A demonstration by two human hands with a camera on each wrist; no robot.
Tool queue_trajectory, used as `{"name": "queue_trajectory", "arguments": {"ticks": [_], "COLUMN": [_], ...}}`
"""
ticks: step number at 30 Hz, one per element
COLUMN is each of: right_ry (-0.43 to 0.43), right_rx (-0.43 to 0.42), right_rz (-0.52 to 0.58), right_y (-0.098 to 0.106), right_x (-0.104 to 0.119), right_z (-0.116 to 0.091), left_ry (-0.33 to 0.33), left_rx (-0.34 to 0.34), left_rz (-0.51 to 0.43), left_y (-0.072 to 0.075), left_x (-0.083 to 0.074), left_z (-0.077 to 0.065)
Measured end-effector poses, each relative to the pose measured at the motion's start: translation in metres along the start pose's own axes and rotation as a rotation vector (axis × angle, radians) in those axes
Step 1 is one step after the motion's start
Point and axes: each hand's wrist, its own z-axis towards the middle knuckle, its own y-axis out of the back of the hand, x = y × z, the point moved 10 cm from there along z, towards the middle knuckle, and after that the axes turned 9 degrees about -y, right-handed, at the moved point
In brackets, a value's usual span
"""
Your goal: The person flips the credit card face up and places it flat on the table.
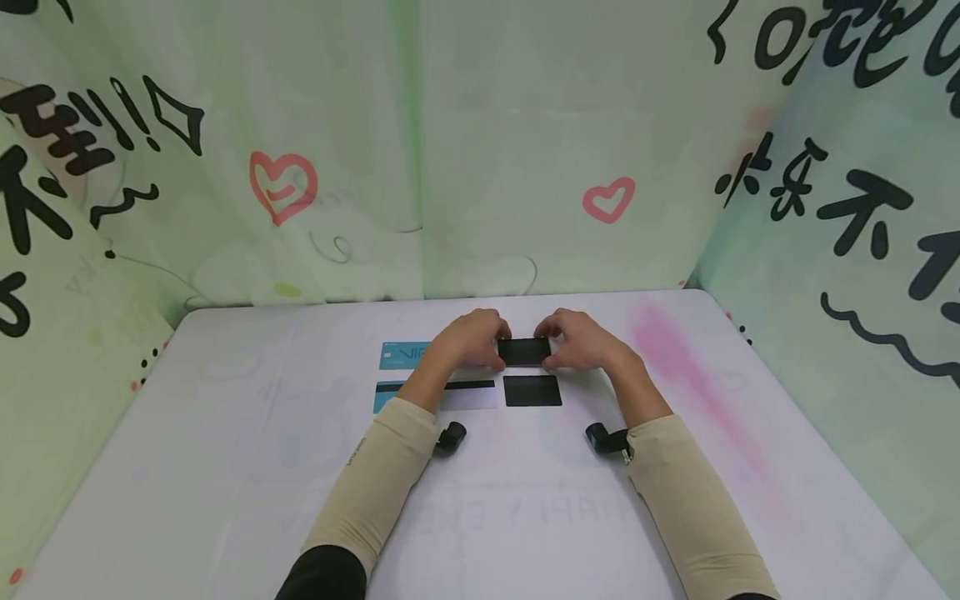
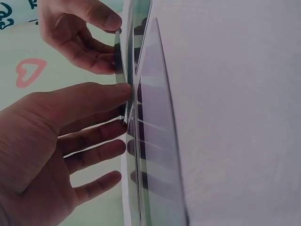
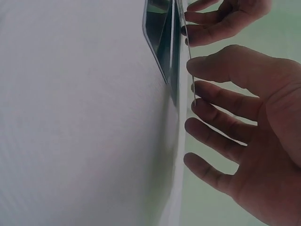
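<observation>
Both hands hold one black card [image 1: 524, 352] low over the far part of the table, one at each end. My left hand [image 1: 471, 337] pinches its left edge between thumb and fingers, while my right hand [image 1: 581, 337] pinches the right edge. In the right wrist view the card [image 3: 189, 47] appears edge-on as a thin line at the fingertips. A second black card [image 1: 532, 391] lies flat just nearer to me. Left of these lie a blue card with VIP lettering [image 1: 397, 356], partly hidden by my left hand, and a black-striped blue and pale strip [image 1: 471, 395] crossed by my forearm.
The white-covered table [image 1: 525, 517] has a pink smear [image 1: 693, 383] at its right. Pale green cloth walls [image 1: 480, 167] with black writing and red hearts stand round its back and sides. A small black camera [image 1: 606, 438] juts from each wrist.
</observation>
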Motion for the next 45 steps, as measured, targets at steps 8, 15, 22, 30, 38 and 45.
{"name": "queue_trajectory", "arguments": {"ticks": [8,15,22,30,38,45], "right_ry": [-0.010,-0.017,-0.013,-0.011,-0.005,-0.001], "right_rx": [0.012,0.030,0.048,0.039,0.029,0.004], "right_rz": [0.039,0.046,0.029,0.036,0.068,0.074], "right_y": [-0.001,-0.001,0.000,0.001,0.008,0.016], "right_x": [-0.002,-0.002,-0.002,-0.004,-0.004,-0.005], "right_z": [-0.001,-0.002,-0.004,-0.004,-0.006,-0.009], "left_ry": [-0.010,0.000,0.002,0.004,0.009,0.017], "left_rx": [-0.015,-0.024,-0.027,-0.029,-0.035,-0.029], "left_rz": [-0.002,-0.017,-0.019,-0.037,-0.053,-0.042], "left_y": [0.001,0.003,0.004,0.004,0.005,0.007], "left_x": [0.000,0.001,0.002,0.002,0.002,0.002], "left_z": [-0.001,-0.003,-0.002,-0.003,-0.002,-0.003]}}
